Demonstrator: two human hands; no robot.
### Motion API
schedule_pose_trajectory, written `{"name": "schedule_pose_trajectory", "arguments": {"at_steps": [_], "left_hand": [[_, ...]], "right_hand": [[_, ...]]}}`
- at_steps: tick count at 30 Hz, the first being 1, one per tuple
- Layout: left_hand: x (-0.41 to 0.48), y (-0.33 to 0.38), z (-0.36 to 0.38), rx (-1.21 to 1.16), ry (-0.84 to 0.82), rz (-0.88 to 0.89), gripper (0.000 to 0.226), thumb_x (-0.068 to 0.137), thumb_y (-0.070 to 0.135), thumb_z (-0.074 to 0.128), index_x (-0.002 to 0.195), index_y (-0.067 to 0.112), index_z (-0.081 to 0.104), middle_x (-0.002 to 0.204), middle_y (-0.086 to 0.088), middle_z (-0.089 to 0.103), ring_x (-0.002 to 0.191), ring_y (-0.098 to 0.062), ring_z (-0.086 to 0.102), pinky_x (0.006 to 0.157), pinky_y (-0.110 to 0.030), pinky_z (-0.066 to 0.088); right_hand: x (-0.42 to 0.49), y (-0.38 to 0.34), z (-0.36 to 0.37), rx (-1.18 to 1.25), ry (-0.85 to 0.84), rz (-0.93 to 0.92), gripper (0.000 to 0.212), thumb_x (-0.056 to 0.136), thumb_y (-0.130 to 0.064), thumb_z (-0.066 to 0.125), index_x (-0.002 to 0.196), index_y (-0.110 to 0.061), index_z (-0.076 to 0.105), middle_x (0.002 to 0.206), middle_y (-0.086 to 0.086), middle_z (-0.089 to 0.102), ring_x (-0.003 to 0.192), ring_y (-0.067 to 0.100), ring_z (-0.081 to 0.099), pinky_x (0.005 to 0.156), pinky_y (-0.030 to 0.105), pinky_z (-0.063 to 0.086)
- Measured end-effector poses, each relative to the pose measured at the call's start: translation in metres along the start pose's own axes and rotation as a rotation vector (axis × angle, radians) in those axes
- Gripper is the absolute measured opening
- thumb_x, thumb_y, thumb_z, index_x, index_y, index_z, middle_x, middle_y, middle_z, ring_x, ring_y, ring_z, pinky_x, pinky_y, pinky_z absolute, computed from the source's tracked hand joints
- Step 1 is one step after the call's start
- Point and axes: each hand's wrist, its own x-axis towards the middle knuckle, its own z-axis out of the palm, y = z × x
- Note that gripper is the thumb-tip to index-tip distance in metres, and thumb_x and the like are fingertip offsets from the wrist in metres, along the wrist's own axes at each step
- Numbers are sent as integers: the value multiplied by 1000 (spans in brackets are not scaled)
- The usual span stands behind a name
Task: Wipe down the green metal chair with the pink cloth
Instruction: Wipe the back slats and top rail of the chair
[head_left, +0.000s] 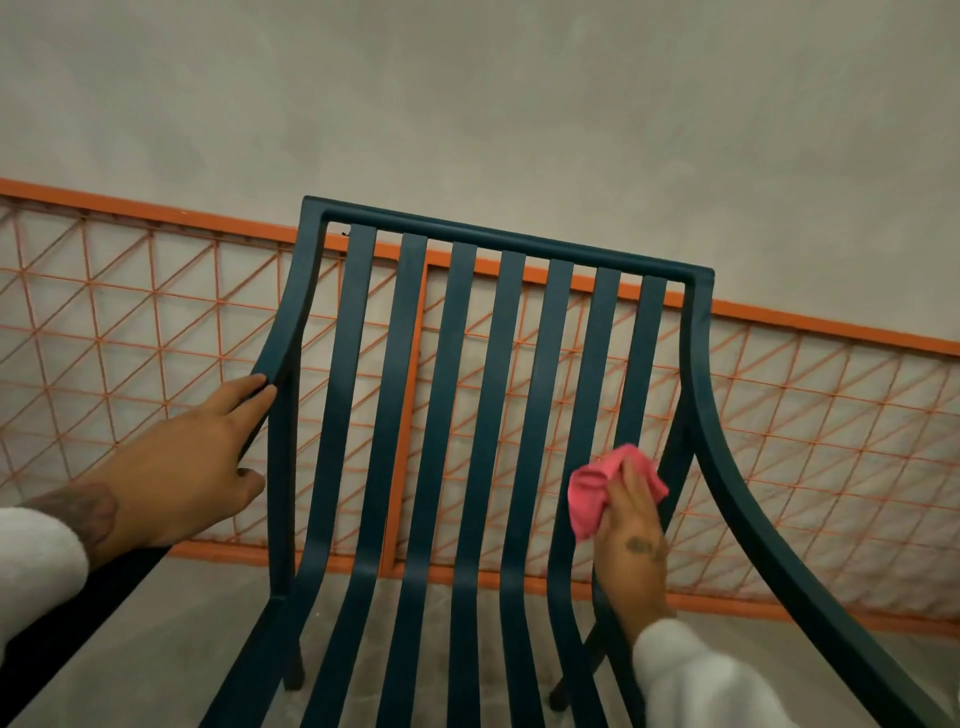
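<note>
At the left, the left hand (192, 457) is laid flat against the left armrest (280, 358) of the green chair (462, 415), fingers extended and only loosely curled round the metal; nothing is held in it. The chair is steadied by this contact. The chair is seen in the middle of the view, with its slatted back toward the far side, in front of an orange mesh fence (130, 322) and a grey wall (467, 104).

Toward the right, the pink cloth (597, 488) is pressed against the two rightmost back slats (602, 395), at about mid-height, by the right hand (631, 540), which is closed over the bunched cloth.

Progress is judged to be partial: a slat on the right is being wiped. Which slats are already clean cannot be told, since no dirt or moisture is visible. The seat, top rail, armrests and legs are presumed outstanding.

No brand, label or legible writing is visible.
</note>
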Motion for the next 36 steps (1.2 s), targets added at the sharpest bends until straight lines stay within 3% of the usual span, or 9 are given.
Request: {"name": "schedule_pose_trajectory", "arguments": {"at_steps": [5,10,14,16,18,22,26,32,36], "left_hand": [[2,-4,4,7,32,26,89,86,28,65,156,18,11,162,5,4,120,-19,53,87,-22,46],[3,-5,5,12,43,19,90,83,28,67,155,19,14,161,6,7,112,-17,57,74,-15,41],[3,-6,5,8,33,14,91,83,30,66,155,19,13,161,6,6,109,-16,58,66,-13,35],[1,-2,0,-4,16,17,90,85,31,65,156,19,10,161,6,2,114,-16,56,77,-17,44],[-2,2,-4,-10,-9,30,89,87,33,62,156,19,6,161,6,-2,125,-17,49,95,-22,44],[-5,3,-11,-66,-38,42,89,88,31,62,156,18,6,161,5,-2,134,-17,41,104,-23,38],[3,7,-14,-181,-14,33,89,88,24,63,156,15,6,156,6,11,110,-8,47,89,-14,42],[5,4,-7,-340,75,-73,71,89,16,63,148,25,23,117,10,44,82,-6,49,63,-11,43],[5,5,-9,-360,85,-98,71,89,15,63,147,29,24,96,18,42,80,-6,50,74,-19,48]], "right_hand": [[108,-61,-62,43,163,49,28,103,-13,41,127,-24,51,116,7,59,92,27,63,87,43,58],[163,-75,-89,69,138,52,32,104,-8,36,124,-25,54,104,7,60,84,24,60,76,38,56],[106,-47,-53,188,108,-55,46,97,0,46,136,-21,57,143,5,49,124,27,52,105,52,46],[58,-24,-32,65,64,-50,48,93,5,56,138,-13,57,152,10,42,131,30,49,106,34,25],[16,-3,-15,17,80,-97,47,84,13,66,129,-1,62,141,20,53,129,41,51,111,57,32],[-18,-4,-8,55,116,70,37,87,7,64,120,-10,69,110,20,69,93,37,68,91,54,55],[34,-55,-49,312,233,213,31,98,-12,54,127,-22,62,88,-2,58,80,22,57,80,49,55],[175,-117,-132,206,474,-160,34,97,-8,47,128,-13,58,126,15,60,114,33,53,98,37,40],[244,-122,-142,11,232,-118,31,99,-17,44,126,-15,59,126,15,61,114,37,55,101,44,42]]}}
